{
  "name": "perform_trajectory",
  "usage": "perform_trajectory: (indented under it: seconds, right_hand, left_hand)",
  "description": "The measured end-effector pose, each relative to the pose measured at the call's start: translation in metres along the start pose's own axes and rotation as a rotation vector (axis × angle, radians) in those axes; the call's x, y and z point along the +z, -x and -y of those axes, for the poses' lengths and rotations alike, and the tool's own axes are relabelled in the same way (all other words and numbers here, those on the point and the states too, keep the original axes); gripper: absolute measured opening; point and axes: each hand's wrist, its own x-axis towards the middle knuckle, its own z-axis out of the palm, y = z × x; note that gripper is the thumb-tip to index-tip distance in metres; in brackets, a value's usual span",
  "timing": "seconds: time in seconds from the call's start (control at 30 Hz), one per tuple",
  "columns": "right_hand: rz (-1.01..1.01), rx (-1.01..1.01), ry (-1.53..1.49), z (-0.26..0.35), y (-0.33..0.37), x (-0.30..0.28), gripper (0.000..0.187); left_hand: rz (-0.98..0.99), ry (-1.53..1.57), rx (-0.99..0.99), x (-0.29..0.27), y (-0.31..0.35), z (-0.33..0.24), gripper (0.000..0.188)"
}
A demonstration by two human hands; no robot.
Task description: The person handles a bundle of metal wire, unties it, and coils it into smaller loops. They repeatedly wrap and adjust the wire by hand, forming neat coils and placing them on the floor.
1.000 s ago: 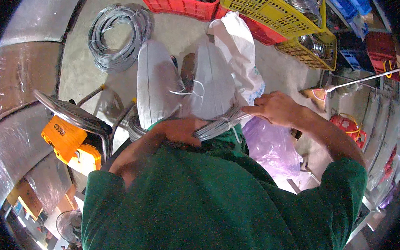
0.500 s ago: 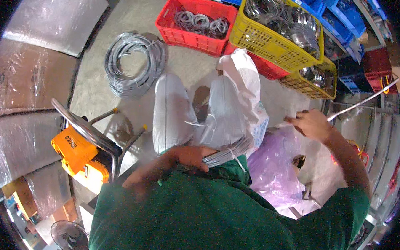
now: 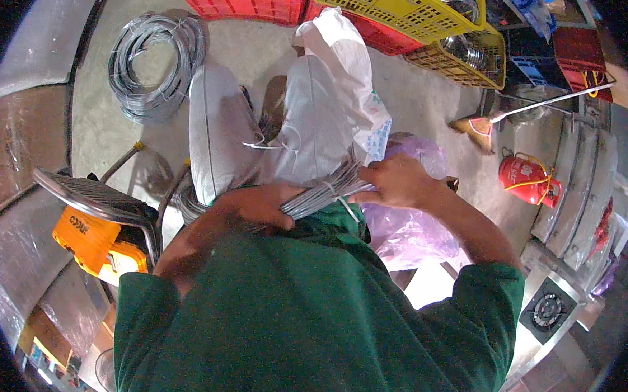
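The right hand (image 3: 400, 181) sits closer to the left hand (image 3: 256, 205) than half a second ago. The left fingers grasp the grey wire bundle (image 3: 311, 201), whose strands fan just beside the right fingers; whether those pinch any, I cannot tell. Firm pressure near the white tie (image 3: 340, 197) would likely keep strands aligned.

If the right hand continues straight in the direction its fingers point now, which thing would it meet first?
Most likely the bundle of grey wire, which lies directly in front of the right hand; the depth is unclear, so they may already be touching.
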Motion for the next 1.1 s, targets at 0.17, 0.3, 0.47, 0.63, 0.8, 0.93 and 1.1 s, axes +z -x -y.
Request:
perform_trajectory:
  seconds: [0.17, 0.3, 0.47, 0.63, 0.8, 0.93, 1.1]
  right_hand:
    - [-0.016, -0.063, 0.16, -0.002, -0.014, 0.0, 0.061]
    - [0.01, -0.057, 0.203, -0.005, -0.014, 0.0, 0.06]
    - [-0.023, -0.084, 0.258, -0.003, -0.015, -0.01, 0.058]
    - [0.197, -0.046, 0.233, -0.007, -0.025, -0.02, 0.068]
    - [0.226, -0.1, 0.303, -0.006, -0.036, -0.019, 0.07]
    - [0.248, -0.112, 0.265, -0.006, -0.04, -0.023, 0.069]
    - [0.158, -0.161, 0.334, -0.01, -0.039, -0.022, 0.054]
  left_hand:
    - [-0.029, -0.037, 0.073, 0.0, -0.003, 0.003, 0.065]
    - [-0.072, -0.119, 0.038, 0.002, -0.002, -0.001, 0.058]
    - [-0.092, -0.114, 0.057, 0.005, 0.0, -0.001, 0.052]
    - [-0.125, -0.173, 0.097, 0.005, 0.002, 0.004, 0.052]
    - [-0.097, -0.115, 0.093, 0.005, 0.001, 0.0, 0.053]
    - [-0.089, -0.21, 0.023, 0.004, 0.001, -0.005, 0.054]
    - [-0.104, -0.133, 0.09, 0.005, 0.001, -0.006, 0.054]
